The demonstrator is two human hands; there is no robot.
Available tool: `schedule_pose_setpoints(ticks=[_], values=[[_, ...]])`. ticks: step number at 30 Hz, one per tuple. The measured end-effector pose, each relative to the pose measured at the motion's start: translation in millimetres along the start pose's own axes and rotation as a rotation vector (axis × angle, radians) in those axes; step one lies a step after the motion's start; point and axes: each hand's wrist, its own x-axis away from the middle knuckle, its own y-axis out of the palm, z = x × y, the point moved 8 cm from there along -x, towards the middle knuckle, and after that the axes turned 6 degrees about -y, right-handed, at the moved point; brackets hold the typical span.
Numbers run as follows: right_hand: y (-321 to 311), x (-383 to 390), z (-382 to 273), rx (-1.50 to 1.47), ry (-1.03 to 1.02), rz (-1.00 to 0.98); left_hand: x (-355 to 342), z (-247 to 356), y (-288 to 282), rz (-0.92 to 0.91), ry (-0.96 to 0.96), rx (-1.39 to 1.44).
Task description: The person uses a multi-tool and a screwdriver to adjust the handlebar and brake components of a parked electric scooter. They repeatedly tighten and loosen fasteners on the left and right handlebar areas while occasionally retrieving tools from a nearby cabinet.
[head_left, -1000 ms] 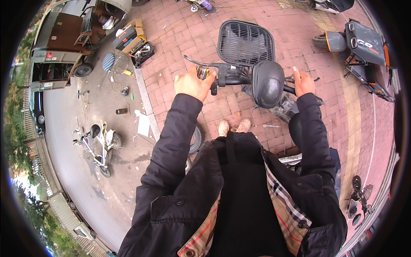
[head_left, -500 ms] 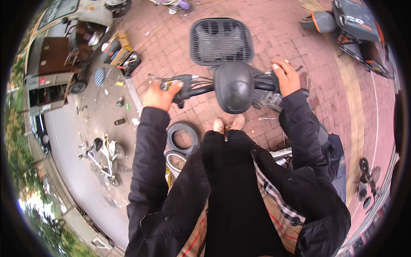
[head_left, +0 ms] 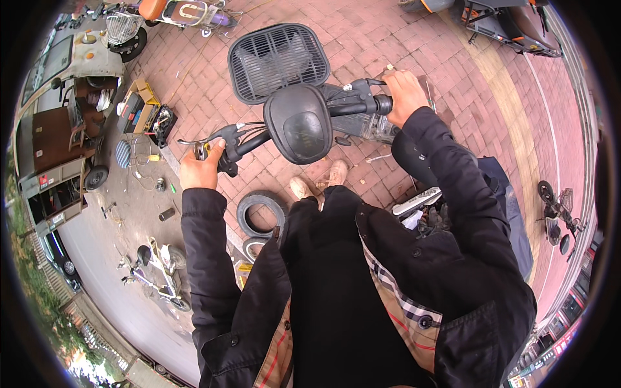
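Note:
A dark electric scooter's handlebar [head_left: 343, 110] with a rounded black head unit [head_left: 296, 124] crosses in front of me, a black slatted basket [head_left: 278, 58] beyond it. My left hand [head_left: 199, 167] is wrapped round the left grip, thumb up by a small brass-coloured piece and the brake lever. My right hand [head_left: 403, 94] grips the right end of the handlebar, its fingers over the grip near the lever. My beige shoes [head_left: 321, 181] show on the paving below.
Tyres [head_left: 259, 210] lie at my left. Beyond are a toolbox [head_left: 136, 107], a fallen white bike [head_left: 158, 275] and an open grey van [head_left: 48, 155]. A parked scooter [head_left: 491, 22] is upper right, a bicycle [head_left: 553, 216] at far right, and bagged parts [head_left: 420, 210] beside me.
The handlebar, basket and both my hands have shifted left in view and turned, the left end lower and the right higher. More of the tyres on the left now shows.

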Motion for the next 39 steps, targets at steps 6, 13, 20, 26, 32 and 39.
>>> schedule_pose_setpoints(ticks=[6, 13, 20, 26, 32, 39], values=[[-17, 3, -15, 0.080, -0.150, 0.232, 6, 11, -2, 0.001, 0.024, -0.001], [1, 4, 1, -0.011, 0.014, 0.010, 6, 18, -6, 0.010, 0.036, -0.008], [-13, 3, -12, 0.061, -0.076, 0.164, 9, 15, -5, 0.019, 0.029, 0.008], [-3, 3, -6, 0.060, -0.030, 0.072, 12, 11, -6, 0.019, -0.019, -0.058], [-62, 31, -66, -0.250, 0.123, 0.316, 28, 2, -25, 0.016, 0.042, 0.676], [-43, 32, -263, -0.845, 0.325, 0.162, 72, -30, -62, -0.226, 0.043, 1.324]])
